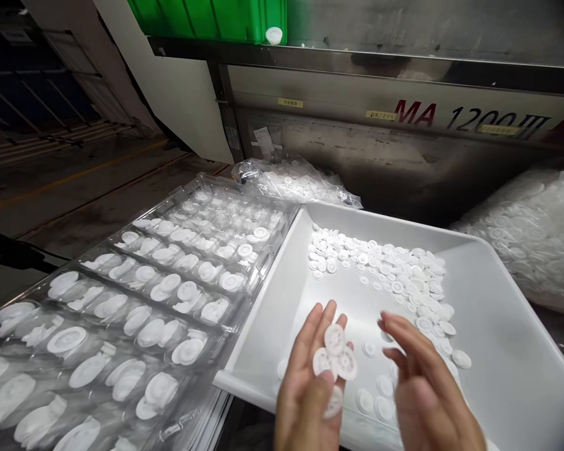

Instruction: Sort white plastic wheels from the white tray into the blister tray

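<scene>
Several round white plastic discs (334, 339) lie in the palm of my left hand (310, 382), with the thumb pressed onto them. My right hand (425, 382) hovers just to the right, its fingers curved and apart, slightly blurred; I see nothing in it. Both hands are over the front of a light grey scoop-shaped tray (512, 326). More white discs (418, 282) are heaped along its back and right, and loose ones lie beneath my hands. At the left stands a clear blister tray (169, 326) whose pockets hold white plastic parts.
A clear bag of white parts (296, 178) lies behind the trays, and a larger bag (545, 232) bulges at the right. Beyond is a metal machine ledge (404, 66) carrying a green bin (207, 22) and a single white disc (274, 36).
</scene>
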`<state>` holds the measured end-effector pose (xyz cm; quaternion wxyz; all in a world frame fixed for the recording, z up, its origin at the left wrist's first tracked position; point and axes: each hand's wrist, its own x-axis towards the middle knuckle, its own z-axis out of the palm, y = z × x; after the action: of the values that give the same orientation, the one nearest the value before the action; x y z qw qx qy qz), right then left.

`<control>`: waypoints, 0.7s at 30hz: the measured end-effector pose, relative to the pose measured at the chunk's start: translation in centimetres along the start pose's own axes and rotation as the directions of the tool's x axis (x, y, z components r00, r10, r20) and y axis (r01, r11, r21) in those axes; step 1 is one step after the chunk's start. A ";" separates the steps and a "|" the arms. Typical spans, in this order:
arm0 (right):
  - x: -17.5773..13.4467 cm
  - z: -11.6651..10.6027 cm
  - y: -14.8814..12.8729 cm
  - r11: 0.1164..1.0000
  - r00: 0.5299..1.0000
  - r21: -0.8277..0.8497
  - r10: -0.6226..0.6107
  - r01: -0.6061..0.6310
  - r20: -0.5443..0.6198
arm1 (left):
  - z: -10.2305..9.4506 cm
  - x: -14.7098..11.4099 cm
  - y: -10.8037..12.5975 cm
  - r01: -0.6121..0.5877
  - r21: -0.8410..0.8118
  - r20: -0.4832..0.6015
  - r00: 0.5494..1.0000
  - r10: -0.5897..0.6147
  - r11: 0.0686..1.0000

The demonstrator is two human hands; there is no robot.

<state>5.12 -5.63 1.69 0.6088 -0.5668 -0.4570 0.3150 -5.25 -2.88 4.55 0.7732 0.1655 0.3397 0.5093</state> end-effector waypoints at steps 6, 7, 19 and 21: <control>2.2 2.4 0.8 0.838 0.985 0.522 0.099 -0.161 0.145 | 2.6 0.2 -1.8 -0.434 0.606 0.352 0.898 0.264 0.666; 2.6 2.6 0.6 0.799 0.982 0.578 0.085 -0.167 0.166 | 2.5 0.3 -1.8 -0.465 0.555 0.355 0.882 0.308 0.690; 3.5 3.1 -0.9 0.139 0.914 0.904 0.020 -0.405 0.406 | -0.1 2.5 0.3 0.218 -0.113 -0.072 0.971 -0.227 0.969; 3.5 3.1 -0.9 0.151 0.911 0.900 0.006 -0.408 0.412 | -0.3 2.3 0.2 0.317 -0.080 -0.045 0.946 -0.322 0.945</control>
<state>3.55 -1.35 3.06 0.6963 -0.0470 -0.1556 0.6991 -5.00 -0.71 3.69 0.8408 0.0655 0.3657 0.3937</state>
